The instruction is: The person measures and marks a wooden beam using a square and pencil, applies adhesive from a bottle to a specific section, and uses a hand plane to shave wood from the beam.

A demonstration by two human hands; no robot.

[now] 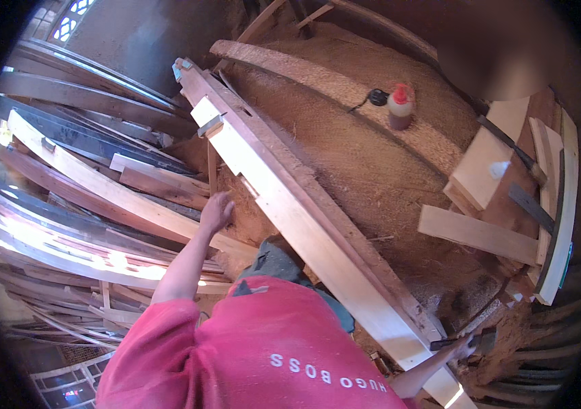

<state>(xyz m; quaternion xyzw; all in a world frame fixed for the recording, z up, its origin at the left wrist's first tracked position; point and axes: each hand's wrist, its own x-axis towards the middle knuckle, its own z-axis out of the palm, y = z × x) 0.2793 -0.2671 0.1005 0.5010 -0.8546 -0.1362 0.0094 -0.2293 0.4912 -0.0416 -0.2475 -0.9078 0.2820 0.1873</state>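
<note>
A long pale planed board (318, 252) runs diagonally in front of me, beside a rougher reddish beam (263, 136). My left hand (217, 211) hangs left of the board, fingers loosely bent and partly turned from view, with nothing visible in it. Low on the right, my right forearm crosses the board's near end. My right hand (464, 348) is closed around a dark hammer-like tool (486, 339); blur hides its exact kind. Toward the board's far end, a small dark metal piece (211, 125) sits across it.
Stacked boards and planks (100, 184) fill the left side. A red-capped bottle (400, 109) stands on a curved plank (318, 78) amid sawdust. Right of it is a bench (501, 198) with loose boards and a long dark tool (512, 146). More slats lie at lower right.
</note>
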